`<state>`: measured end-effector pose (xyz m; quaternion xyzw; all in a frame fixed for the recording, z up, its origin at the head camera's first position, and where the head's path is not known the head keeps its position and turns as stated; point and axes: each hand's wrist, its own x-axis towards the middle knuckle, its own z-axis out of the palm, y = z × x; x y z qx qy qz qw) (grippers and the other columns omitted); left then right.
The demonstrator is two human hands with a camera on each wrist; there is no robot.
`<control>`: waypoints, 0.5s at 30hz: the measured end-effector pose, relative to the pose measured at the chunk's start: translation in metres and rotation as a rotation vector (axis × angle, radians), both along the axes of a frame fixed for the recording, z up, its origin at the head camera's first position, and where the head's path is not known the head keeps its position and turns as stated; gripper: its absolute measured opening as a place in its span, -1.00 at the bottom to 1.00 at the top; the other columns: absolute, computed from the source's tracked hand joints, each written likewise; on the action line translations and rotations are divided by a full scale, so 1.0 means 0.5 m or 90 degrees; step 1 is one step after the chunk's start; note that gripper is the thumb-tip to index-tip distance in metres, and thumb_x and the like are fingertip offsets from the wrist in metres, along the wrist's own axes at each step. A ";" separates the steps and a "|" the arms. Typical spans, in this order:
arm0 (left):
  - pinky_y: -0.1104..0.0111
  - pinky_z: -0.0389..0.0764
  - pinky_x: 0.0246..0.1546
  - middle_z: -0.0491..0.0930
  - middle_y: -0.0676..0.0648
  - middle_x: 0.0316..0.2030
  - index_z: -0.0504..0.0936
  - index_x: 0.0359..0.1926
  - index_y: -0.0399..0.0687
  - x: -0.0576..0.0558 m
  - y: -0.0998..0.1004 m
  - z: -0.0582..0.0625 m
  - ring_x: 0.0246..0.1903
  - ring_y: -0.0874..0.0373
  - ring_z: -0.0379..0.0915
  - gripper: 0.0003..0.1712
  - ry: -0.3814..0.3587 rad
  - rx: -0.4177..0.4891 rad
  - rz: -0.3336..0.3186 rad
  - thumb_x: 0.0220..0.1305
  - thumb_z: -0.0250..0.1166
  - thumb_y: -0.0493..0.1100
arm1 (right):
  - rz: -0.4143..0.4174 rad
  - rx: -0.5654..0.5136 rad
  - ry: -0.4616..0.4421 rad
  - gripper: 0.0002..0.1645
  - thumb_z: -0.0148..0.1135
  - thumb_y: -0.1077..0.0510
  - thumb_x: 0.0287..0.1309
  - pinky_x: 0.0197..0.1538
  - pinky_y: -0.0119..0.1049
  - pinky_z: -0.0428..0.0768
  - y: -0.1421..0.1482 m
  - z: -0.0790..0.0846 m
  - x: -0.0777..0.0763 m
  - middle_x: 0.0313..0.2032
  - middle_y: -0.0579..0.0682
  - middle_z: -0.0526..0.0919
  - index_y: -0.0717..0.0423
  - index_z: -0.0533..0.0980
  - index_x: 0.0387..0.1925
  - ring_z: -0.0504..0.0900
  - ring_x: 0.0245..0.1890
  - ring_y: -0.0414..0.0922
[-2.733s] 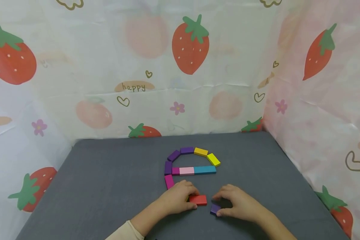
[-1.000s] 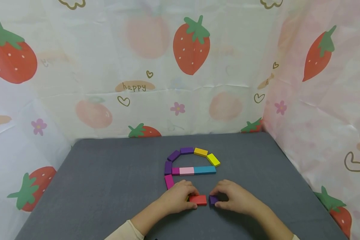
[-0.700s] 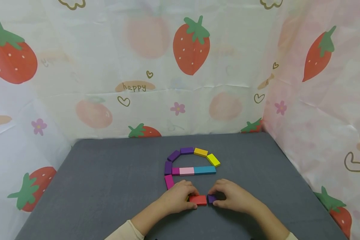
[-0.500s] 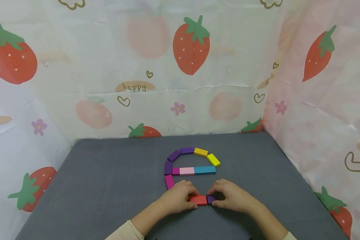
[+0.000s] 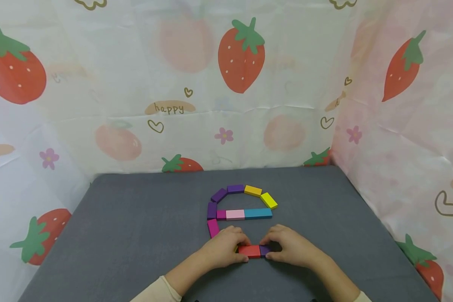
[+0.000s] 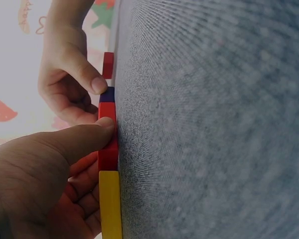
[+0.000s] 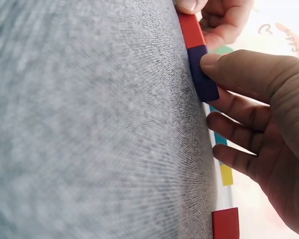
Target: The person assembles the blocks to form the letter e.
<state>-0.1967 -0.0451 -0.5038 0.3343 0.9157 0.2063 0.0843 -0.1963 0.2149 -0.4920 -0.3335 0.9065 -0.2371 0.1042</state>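
Note:
My left hand (image 5: 224, 248) pinches a red block (image 5: 249, 251) between thumb and fingers on the dark grey cloth. My right hand (image 5: 296, 250) pinches a short purple block (image 5: 264, 251), whose end meets the red block's right end. In the left wrist view, a yellow block (image 6: 110, 204) lies at the red block's other end. Above the hands, an arc runs from a magenta block (image 5: 213, 227) through purple blocks (image 5: 212, 210) to yellow ones (image 5: 269, 200). Across it lies a row with a pink block (image 5: 235, 214) and a teal block (image 5: 258, 214). My left hand covers the lower left blocks.
Another red block (image 7: 225, 223) stands apart, beyond my right hand; the head view does not show it. The grey cloth (image 5: 143, 218) extends on both sides. Strawberry-printed sheets (image 5: 287, 84) rise behind and beside the table.
My right hand has brought the purple block left and slightly away from me, closing its gap with the red block. My left hand has kept its place on the red block.

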 end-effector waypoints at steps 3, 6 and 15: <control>0.43 0.47 -0.07 0.54 0.27 -0.23 0.75 -0.01 0.20 0.000 0.000 0.002 -0.17 0.35 0.34 -0.65 -0.003 -0.001 0.002 0.21 0.50 0.11 | 0.002 -0.002 0.001 -0.69 0.48 -0.06 0.19 0.15 -0.15 0.58 0.000 -0.001 0.000 -0.11 -0.39 0.62 -0.22 0.68 -0.03 0.51 -0.01 -0.29; 0.43 0.47 -0.06 0.54 0.27 -0.23 0.75 -0.01 0.20 0.001 0.000 0.004 -0.17 0.34 0.34 -0.65 -0.006 -0.003 0.003 0.21 0.50 0.11 | 0.003 -0.004 0.001 -0.69 0.48 -0.05 0.19 0.15 -0.15 0.58 0.001 -0.003 -0.001 -0.11 -0.39 0.62 -0.22 0.68 -0.02 0.51 -0.01 -0.29; 0.43 0.46 -0.07 0.54 0.26 -0.23 0.75 -0.02 0.18 0.005 0.002 0.011 -0.18 0.34 0.33 -0.66 -0.011 0.000 0.002 0.21 0.50 0.09 | 0.003 -0.003 0.003 -0.69 0.48 -0.04 0.18 0.15 -0.14 0.57 0.000 -0.005 -0.001 -0.10 -0.39 0.61 -0.22 0.69 -0.02 0.50 0.00 -0.28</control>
